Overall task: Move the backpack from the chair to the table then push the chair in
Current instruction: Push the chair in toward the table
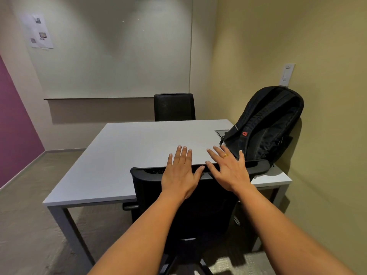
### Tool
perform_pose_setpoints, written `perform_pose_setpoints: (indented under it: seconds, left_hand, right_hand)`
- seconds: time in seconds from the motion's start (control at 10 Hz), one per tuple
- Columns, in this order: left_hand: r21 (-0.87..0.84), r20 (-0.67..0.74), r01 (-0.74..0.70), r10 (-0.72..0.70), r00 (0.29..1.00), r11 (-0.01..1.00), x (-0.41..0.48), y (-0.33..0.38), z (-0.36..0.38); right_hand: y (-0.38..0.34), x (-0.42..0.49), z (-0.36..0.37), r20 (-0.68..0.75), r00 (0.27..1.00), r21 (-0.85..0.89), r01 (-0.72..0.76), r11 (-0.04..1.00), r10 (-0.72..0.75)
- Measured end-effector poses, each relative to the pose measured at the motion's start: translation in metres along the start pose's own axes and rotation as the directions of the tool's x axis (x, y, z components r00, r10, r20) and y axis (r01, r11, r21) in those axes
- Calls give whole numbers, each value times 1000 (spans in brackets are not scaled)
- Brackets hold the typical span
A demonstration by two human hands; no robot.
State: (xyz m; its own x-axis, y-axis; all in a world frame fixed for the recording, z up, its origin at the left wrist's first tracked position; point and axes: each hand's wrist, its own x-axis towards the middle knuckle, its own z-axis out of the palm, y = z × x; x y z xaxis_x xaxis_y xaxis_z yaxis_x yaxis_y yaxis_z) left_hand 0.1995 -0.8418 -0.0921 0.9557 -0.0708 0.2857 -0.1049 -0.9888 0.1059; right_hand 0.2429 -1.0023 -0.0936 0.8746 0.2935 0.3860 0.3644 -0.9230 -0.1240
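two chairs (190, 203), one backpack (266, 124), one table (127, 155)

Two bare forearms in view, no sleeves, no watch or wristband visible. Left hand (179, 175): no rings, short trimmed nails, unpainted. Right hand (230, 172): gold ring (225, 155) on one of middle fingers, small raised ornament on top; nails short, unpainted. Fingers (179, 153) slender. No gloves, no marks or tattoos discernible.
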Motion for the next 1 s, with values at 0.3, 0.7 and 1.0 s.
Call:
perform_pose_setpoints:
  seconds: [0.3, 0.7, 1.0]
  left_hand:
    - [15, 1, -4, 4, 1000, 1000, -6, -5, -1]
    - [29, -3, 1, -1, 1000, 1000, -12, -13, -2]
    - [63, 13, 6, -7, 1000, 998, -14, -14, -6]
  right_hand:
    - [-7, -8, -1, 17, 1000, -5, -7, 1000, 7]
    - [-19, -13, -2, 47, 999, 0, -21, 1000, 21]
    - [-27, -17, -5, 74, 993, 15, -89, 996, 88]
